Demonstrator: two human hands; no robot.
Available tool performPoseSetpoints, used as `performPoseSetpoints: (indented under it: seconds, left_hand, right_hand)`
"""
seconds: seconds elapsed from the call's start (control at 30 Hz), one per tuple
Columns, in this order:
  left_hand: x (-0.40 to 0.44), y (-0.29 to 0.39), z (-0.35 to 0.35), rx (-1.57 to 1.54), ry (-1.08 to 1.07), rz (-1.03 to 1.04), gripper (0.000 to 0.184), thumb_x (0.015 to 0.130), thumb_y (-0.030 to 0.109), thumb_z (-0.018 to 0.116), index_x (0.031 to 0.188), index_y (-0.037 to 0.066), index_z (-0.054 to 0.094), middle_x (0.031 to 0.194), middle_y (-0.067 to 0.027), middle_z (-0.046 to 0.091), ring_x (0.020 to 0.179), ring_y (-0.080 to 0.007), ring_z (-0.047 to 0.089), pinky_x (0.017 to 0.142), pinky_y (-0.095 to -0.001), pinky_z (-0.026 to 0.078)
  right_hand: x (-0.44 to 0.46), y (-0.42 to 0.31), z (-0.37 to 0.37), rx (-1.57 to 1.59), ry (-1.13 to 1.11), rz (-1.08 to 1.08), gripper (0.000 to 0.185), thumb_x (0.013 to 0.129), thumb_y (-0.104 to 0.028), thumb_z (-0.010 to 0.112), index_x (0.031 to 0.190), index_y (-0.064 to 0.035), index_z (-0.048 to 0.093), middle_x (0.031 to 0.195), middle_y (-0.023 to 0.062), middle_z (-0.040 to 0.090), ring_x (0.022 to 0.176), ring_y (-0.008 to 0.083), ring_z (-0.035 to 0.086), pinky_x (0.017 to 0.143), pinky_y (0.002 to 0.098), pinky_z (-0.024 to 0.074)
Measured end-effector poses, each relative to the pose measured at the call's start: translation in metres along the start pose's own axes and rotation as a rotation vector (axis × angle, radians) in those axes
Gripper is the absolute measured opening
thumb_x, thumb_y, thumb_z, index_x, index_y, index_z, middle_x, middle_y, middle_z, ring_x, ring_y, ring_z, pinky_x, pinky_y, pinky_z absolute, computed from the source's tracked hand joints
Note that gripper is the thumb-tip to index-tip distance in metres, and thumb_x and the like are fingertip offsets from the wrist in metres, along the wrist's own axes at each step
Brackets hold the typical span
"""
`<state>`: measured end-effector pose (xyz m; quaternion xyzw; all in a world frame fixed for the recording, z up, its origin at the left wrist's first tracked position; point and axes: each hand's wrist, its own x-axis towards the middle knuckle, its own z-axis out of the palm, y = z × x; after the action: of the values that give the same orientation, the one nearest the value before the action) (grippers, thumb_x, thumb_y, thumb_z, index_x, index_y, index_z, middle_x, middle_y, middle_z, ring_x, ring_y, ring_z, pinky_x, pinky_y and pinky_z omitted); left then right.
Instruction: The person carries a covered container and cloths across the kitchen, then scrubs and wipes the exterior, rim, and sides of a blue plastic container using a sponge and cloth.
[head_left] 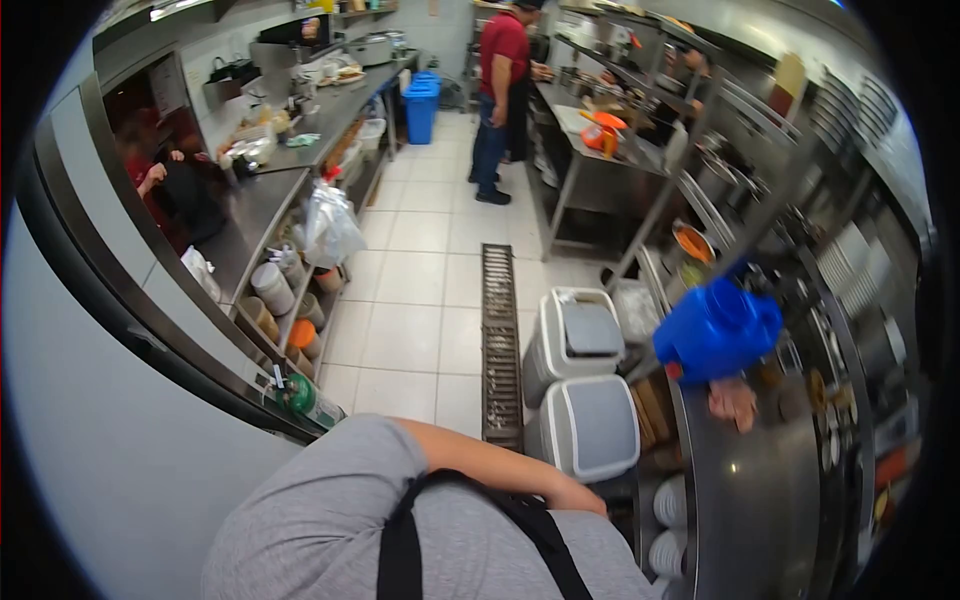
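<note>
Our left arm [490, 455] crosses our chest with its hand hidden, and our right hand is out of sight, so we cannot tell what either one grips. Nearest that forearm, the front lidded bin [592, 428] stands beside the metal counter [765, 490], near stacked white dishes [670, 502].

Front bin [560, 425]: white, box-shaped, with rounded corners; closed by a flat grey lid panel [605, 425] inside a white rim. Standing upright on the tiled floor [400, 335], to the right of the grated drain [500, 350] and directly in front of a second bin [553, 330] of similar form. Dish stacks [670, 502]: two, white, round, with layered edges showing. Placed one behind the other, low along the left edge of the steel tabletop [760, 480], near the front bin. Exact dish type: not discernible.
</note>
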<state>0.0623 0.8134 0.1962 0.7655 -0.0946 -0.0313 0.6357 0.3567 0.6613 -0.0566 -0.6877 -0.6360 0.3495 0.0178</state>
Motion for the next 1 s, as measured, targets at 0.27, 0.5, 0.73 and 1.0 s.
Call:
performPoseSetpoints:
  seconds: [0.27,0.5,0.73,1.0]
  left_hand:
    - [-0.308,-0.013,-0.083,0.193,1.602,-0.770,0.036,0.091,0.027,0.059,0.122,0.011,0.057,0.111,-0.0145,0.060,0.096,-0.0243,0.063,0.081,-0.0336,0.052]
    - [-0.469,-0.161,0.108,-0.144,1.424,-1.802,0.055,0.088,0.046,0.052,0.122,0.004,0.056,0.124,-0.0201,0.056,0.116,-0.0350,0.053,0.098,-0.0443,0.042]
    - [-0.573,-0.209,0.118,-0.413,1.082,-1.736,0.057,0.086,0.047,0.055,0.118,0.000,0.059,0.130,-0.0177,0.053,0.121,-0.0321,0.050,0.100,-0.0418,0.040]
    - [-0.737,-0.162,-0.210,-0.023,2.005,-1.459,0.042,0.087,0.033,0.059,0.122,0.009,0.057,0.110,-0.0166,0.064,0.103,-0.0302,0.060,0.089,-0.0387,0.047]
  right_hand:
    - [0.334,-0.329,-0.198,-0.198,0.210,-0.619,0.030,0.080,-0.015,0.065,0.108,-0.0052,0.062,0.107,0.0200,0.061,0.098,0.0375,0.059,0.085,0.0429,0.0474]
    - [0.530,-0.460,-0.173,-0.271,0.004,-0.621,0.034,0.081,-0.019,0.064,0.111,-0.0053,0.060,0.109,0.0204,0.062,0.103,0.0369,0.058,0.091,0.0414,0.0461]
    - [0.609,-0.385,-0.142,-0.450,-0.341,-0.303,0.036,0.083,-0.028,0.061,0.112,-0.0066,0.062,0.112,0.0212,0.061,0.105,0.0344,0.059,0.092,0.0398,0.0449]
    - [0.750,-0.413,-0.162,-0.391,-0.380,-0.180,0.030,0.083,-0.029,0.059,0.103,-0.0063,0.065,0.101,0.0212,0.064,0.096,0.0365,0.061,0.086,0.0411,0.0479]
